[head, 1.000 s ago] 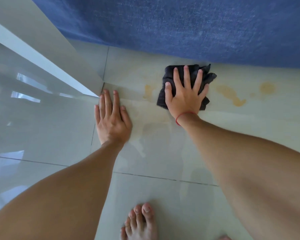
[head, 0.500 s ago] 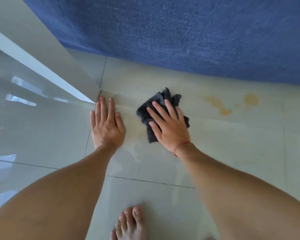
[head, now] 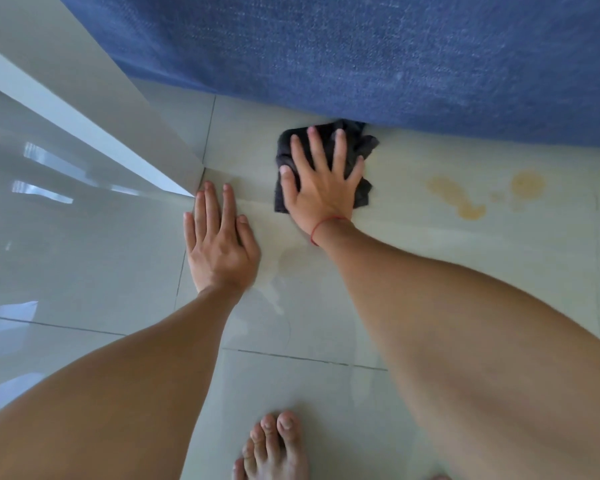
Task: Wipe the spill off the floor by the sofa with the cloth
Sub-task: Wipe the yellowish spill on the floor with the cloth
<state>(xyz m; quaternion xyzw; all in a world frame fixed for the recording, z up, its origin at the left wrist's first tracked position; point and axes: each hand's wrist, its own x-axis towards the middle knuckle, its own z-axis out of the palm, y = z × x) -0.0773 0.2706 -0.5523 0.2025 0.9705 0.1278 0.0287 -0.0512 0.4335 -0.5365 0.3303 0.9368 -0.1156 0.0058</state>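
A dark grey cloth [head: 362,188] lies crumpled on the pale floor tiles, its far edge touching the base of the blue sofa [head: 361,57]. My right hand [head: 321,188] presses flat on the cloth with fingers spread. My left hand [head: 219,240] rests flat on the bare tile to the left, holding nothing. Yellowish spill patches [head: 465,199] and a round one [head: 527,183] sit on the floor to the right of the cloth. A faint wet smear [head: 278,282] shows below the hands.
A glossy white low surface with a slanted edge [head: 94,133] fills the left side, its corner just beyond my left fingertips. My bare foot [head: 274,448] stands on the tile at the bottom. Tile joints cross the floor.
My right hand has pushed the cloth away from me, up to the sofa base, after drawing it back toward my left hand. The left hand stays planted.
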